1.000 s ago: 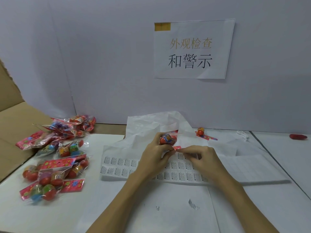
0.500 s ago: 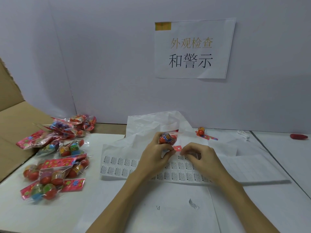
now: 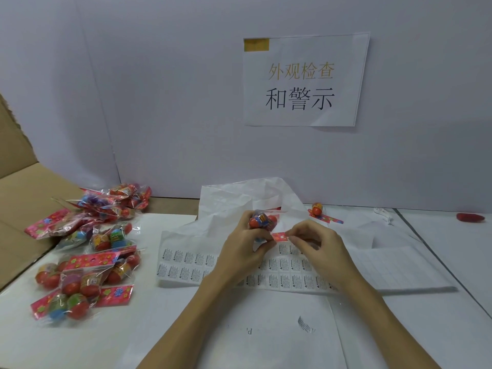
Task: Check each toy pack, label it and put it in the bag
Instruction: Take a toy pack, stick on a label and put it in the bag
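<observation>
left hand is still gripping pack at frame centre | right hand is now pinching its red header, closer than before | labelling is probably continuing; bag is waiting behind

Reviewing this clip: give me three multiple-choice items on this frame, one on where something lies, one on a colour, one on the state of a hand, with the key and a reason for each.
1. Where does the heap of toy packs lie?
A. at the table's left, beside the cardboard
B. on the label sheet
C. at the far right edge

2. What colour is the header strip of the held toy pack?
A. green
B. pink-red
C. black

3. What is the right hand doing?
A. resting flat on the table
B. pinching the pack's header strip
C. hanging idle

Key: 1 A, the heap sits left of the label sheet next to the cardboard. 2 B, the strip between the hands is pink-red. 3 B, its fingertips close on the strip while the left hand has the pack in its grip.
</observation>
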